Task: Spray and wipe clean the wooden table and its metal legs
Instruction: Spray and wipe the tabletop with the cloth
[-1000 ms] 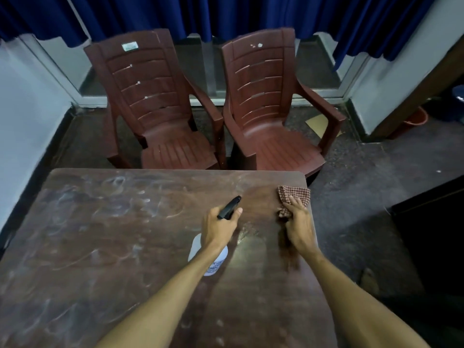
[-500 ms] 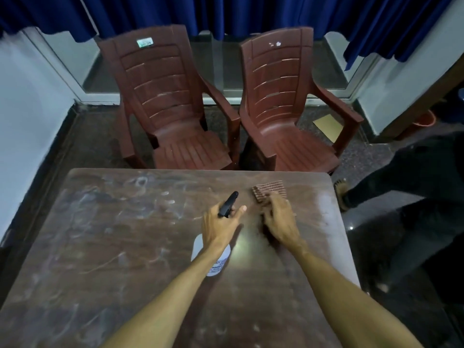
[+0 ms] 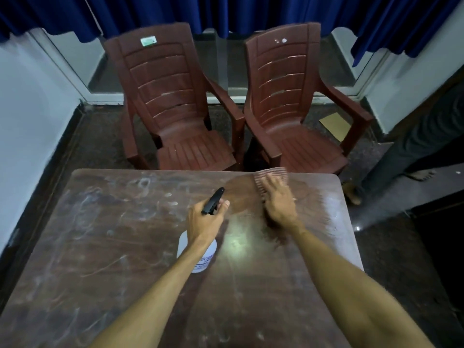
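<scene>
Wooden table (image 3: pixel 100 247), dusty: the flat right hand (image 3: pixel 277 200) presses a checked cloth (image 3: pixel 272 175) near its far edge to scrub; the left hand (image 3: pixel 204 221) grips the spray bottle (image 3: pixel 200 258), ready.

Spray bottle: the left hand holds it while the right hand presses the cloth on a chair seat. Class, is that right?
No. The head view shows the right hand pressing the cloth on the table, not a chair seat. The left hand holds the spray bottle.

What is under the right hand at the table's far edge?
A checkered cloth, pressed flat onto the wooden table by the right hand. Its far end shows beyond the fingers; the part beneath the palm is covered, as is the tabletop below it.
</scene>
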{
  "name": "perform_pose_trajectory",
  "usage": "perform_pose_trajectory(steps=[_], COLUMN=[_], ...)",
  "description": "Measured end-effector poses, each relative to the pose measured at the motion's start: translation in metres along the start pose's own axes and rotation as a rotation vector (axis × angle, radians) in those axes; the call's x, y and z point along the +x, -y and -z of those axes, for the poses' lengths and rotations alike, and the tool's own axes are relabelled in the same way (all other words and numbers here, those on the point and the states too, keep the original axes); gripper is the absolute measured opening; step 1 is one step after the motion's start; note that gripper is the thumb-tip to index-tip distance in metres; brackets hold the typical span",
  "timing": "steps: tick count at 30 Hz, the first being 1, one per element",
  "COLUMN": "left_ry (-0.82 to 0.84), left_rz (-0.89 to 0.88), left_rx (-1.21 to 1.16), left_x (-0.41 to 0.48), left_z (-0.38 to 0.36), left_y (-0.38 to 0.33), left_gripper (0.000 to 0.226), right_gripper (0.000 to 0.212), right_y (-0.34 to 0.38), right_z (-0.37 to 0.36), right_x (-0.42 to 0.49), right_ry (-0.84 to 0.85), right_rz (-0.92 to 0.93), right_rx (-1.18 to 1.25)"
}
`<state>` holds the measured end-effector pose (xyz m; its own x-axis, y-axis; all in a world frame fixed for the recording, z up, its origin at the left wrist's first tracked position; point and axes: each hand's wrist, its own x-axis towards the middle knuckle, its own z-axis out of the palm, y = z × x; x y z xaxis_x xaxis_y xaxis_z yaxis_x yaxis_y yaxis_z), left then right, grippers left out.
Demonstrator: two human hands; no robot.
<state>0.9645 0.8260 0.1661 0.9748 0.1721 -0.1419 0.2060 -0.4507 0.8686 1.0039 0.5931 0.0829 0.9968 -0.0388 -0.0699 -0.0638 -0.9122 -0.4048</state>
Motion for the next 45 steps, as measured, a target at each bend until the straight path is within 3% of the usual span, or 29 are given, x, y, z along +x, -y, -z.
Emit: perform_pose_trajectory(steps=[2,3,5,8,9,13,14,16,20,21,24,29,34,40,45], left_ry=[0.014,0.024,0.046,0.058,0.067,0.086,0.091,0.114,0.145,0.137,0.102,-0.061,-0.170,-0.230,-0.204], left_rz=[-0.001,-0.006,-0.031,-0.087,-0.097,-0.127,-0.122,-0.113,-0.079,-0.068,-0.002,0.140,0.240,0.297,0.306], left_rx=[-0.037,-0.049,-0.032,0.002,0.008,0.004,0.003,0.018,0.022,0.021,0.022,0.035,0.069,0.062,0.070], left_x=[-0.004,-0.005,-0.008,-0.017,-0.019,-0.038,-0.043,-0.054,-0.075,-0.078,-0.085,-0.088,-0.078,-0.049,-0.010], left_z=[-0.011,-0.016,-0.030,-0.056,-0.065,-0.097,-0.103,-0.116,-0.135,-0.137,-0.135,-0.102,-0.049,0.033,0.117], left_y=[-0.006,-0.009,-0.014,-0.029,-0.034,-0.048,-0.051,-0.056,-0.067,-0.068,-0.066,-0.052,-0.024,0.009,0.053], left_gripper=[0.009,0.010,0.010,0.010,0.012,0.017,0.018,0.020,0.020,0.021,0.023,0.049,0.052,0.049,0.045], right_gripper=[0.060,0.062,0.066,0.056,0.055,0.057,0.055,0.055,0.060,0.060,0.062,0.064,0.066,0.058,0.065], right_y=[-0.036,-0.034,-0.014,-0.009,-0.028,-0.137,-0.148,-0.139,-0.109,-0.114,-0.121,-0.083,-0.044,0.048,0.123], right_z=[0.018,0.018,0.004,-0.008,0.002,0.052,0.058,0.054,0.035,0.037,0.048,0.043,0.037,-0.020,-0.060], right_x=[-0.003,-0.003,-0.010,-0.022,-0.019,-0.020,-0.029,-0.059,-0.119,-0.118,-0.110,-0.119,-0.092,-0.069,-0.036], right_ry=[-0.060,-0.062,-0.001,0.098,0.069,-0.084,-0.104,-0.136,-0.072,-0.089,-0.150,-0.076,-0.020,0.131,0.018], right_rz=[-0.204,-0.216,-0.023,0.328,0.313,-0.159,-0.205,-0.151,0.156,0.122,-0.244,-0.188,-0.272,0.081,-0.241], right_rx=[0.011,-0.004,-0.002,-0.016,0.000,0.030,0.047,0.062,0.040,0.053,0.149,0.053,0.039,0.004,0.054])
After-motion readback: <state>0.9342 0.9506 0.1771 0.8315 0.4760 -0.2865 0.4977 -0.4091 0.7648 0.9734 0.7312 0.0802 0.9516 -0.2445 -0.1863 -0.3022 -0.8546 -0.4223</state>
